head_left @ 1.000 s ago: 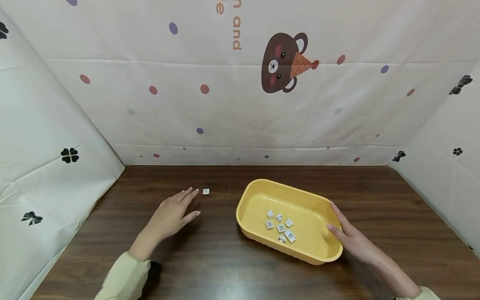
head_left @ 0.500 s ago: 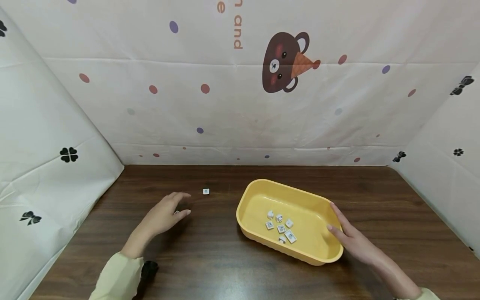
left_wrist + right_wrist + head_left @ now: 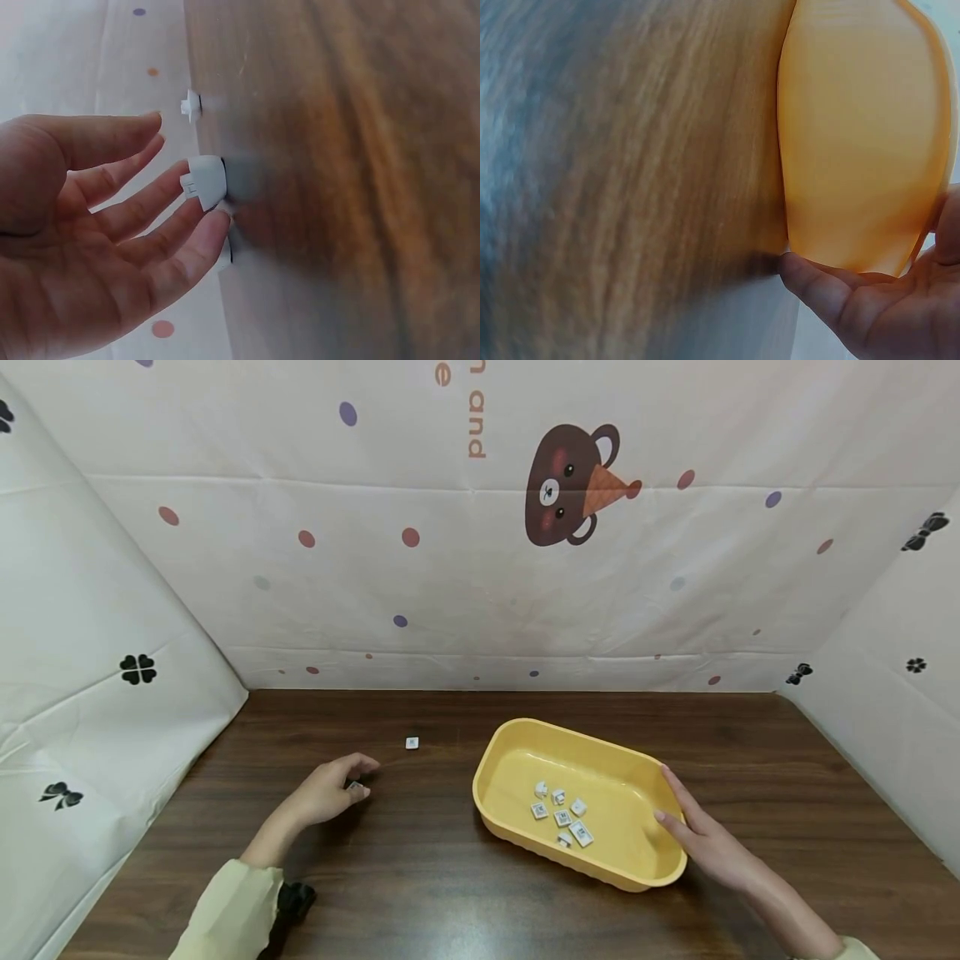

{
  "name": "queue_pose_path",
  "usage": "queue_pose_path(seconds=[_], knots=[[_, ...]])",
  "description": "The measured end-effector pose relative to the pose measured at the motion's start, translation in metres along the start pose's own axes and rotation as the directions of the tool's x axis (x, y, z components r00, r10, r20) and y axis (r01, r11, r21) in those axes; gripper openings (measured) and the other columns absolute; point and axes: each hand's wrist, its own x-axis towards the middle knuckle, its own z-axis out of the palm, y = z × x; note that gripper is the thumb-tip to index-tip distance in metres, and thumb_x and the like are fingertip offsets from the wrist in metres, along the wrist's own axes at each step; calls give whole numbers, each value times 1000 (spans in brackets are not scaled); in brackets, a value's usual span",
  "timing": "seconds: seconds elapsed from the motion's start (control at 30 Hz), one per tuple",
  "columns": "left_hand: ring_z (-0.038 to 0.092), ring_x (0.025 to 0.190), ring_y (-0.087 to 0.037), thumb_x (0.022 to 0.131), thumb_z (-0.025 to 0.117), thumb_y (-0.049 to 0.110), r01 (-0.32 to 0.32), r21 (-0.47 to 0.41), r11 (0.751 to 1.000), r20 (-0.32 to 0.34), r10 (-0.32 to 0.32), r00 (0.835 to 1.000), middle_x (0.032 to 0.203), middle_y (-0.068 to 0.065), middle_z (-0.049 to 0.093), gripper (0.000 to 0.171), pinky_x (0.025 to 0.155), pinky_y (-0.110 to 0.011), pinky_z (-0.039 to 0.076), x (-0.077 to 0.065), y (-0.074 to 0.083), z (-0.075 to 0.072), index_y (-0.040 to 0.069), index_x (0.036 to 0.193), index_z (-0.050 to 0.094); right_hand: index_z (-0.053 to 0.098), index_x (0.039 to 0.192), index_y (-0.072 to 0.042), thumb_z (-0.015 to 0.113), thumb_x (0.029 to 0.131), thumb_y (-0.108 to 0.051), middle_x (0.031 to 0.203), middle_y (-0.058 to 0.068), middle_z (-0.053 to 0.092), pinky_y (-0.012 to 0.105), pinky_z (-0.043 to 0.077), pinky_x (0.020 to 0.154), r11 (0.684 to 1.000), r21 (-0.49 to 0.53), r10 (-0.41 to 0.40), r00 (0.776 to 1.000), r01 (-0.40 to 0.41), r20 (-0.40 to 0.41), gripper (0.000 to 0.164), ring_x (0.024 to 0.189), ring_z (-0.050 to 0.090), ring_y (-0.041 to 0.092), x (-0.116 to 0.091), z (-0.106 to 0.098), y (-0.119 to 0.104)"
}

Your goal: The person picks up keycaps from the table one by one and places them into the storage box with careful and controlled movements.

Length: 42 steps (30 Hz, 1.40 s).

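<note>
My left hand [image 3: 330,789] hovers low over the left of the table, thumb and fingers spread round a small white keycap [image 3: 355,786]. In the left wrist view this keycap [image 3: 210,180] stands stem up by the fingertips, and nothing is pinched. Another white keycap [image 3: 412,743] lies farther back, beyond the fingers. Part of a further white piece [image 3: 226,256] shows behind a fingertip. On the right, my right hand [image 3: 705,835] holds the end of a yellow plastic basin [image 3: 645,777], thumb over the rim and fingers outside. Several white keycaps [image 3: 562,817] lie on the basin floor.
The dark wooden table [image 3: 420,877] runs back to a patterned white cloth wall [image 3: 465,593], with similar cloth at both sides. A black item [image 3: 296,900] shows beside the left sleeve [image 3: 232,910].
My left hand has drawn back leftward from the far keycap, and its fingers have bent down round a nearer one. The right hand and the basin stay in place.
</note>
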Motion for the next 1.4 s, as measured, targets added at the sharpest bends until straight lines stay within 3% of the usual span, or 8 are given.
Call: queue_pose_path(seconds=[0.1, 0.2, 0.33, 0.5, 0.63, 0.73, 1.07, 1.4], knots=[[52, 105, -34, 86, 59, 1, 7, -8, 1000, 7, -7, 1000, 114, -14, 58, 29, 86, -48, 42, 1, -1, 0, 3, 114, 57, -6, 147, -16, 41, 98, -29, 149, 24, -5, 59, 17, 98, 1000, 8, -2, 1000, 2, 2, 70, 132, 1, 46, 1, 0, 1], [54, 100, -31, 84, 57, -3, 9, -10, 1000, 3, -9, 1000, 108, -11, 60, 25, 84, -46, 43, 2, -3, 1, 4, 108, 59, -5, 147, -16, 41, 98, -28, 149, 24, -5, 30, 22, 105, 1000, 22, -18, 1000, 18, -2, 69, 132, 1, 45, 0, 0, 1], [56, 92, -25, 82, 54, -8, -10, -10, 1000, 6, 10, 1000, 98, -7, 60, 22, 78, -41, 45, 3, -4, 2, 4, 100, 60, -4, 147, -18, 42, 97, -30, 149, 23, -4, 0, 20, 83, 1000, 19, -21, 1000, 21, -8, 69, 132, 3, 43, -1, 0, 1], [54, 82, -18, 80, 54, -9, -5, -12, 1000, 44, 6, 999, 90, -5, 58, 22, 71, -34, 43, 3, -3, 4, 4, 97, 60, -5, 147, -19, 42, 97, -31, 150, 23, -4, 11, 25, 93, 1000, 6, -4, 1000, 4, -2, 69, 132, 3, 43, -1, -1, 1], [51, 77, -16, 80, 54, -10, 4, -19, 1000, 58, -3, 998, 86, -4, 57, 21, 68, -32, 42, 2, -1, 5, 2, 96, 60, -6, 147, -18, 42, 97, -30, 149, 23, -5, 41, 21, 104, 1000, 15, 3, 1000, -3, -1, 70, 132, 2, 44, 0, -1, 0], [51, 76, -15, 81, 54, -9, 11, -19, 1000, 47, -10, 999, 85, -4, 58, 21, 68, -32, 42, 2, 1, 5, 2, 97, 61, -6, 147, -18, 42, 97, -31, 149, 25, -4, 61, 15, 98, 1000, 18, 12, 1000, -12, -2, 70, 132, 2, 46, 0, 0, 0], [55, 84, -18, 86, 56, -3, -30, -64, 997, -9, 29, 1000, 92, -7, 61, 19, 75, -37, 44, 3, 7, 4, -1, 104, 59, -6, 147, -18, 42, 97, -32, 149, 25, -4, 60, 15, 99, 1000, 6, 16, 1000, -16, -6, 70, 132, 3, 45, 0, 0, -1], [56, 85, -17, 87, 59, 3, -64, -168, 984, -44, 58, 997, 98, -10, 63, 19, 71, -32, 45, 3, 22, 9, -1, 105, 60, -7, 147, -15, 42, 97, -31, 148, 26, -6, 65, 10, 98, 999, 33, 22, 1000, -22, 6, 71, 131, -1, 48, 0, 0, -2]])
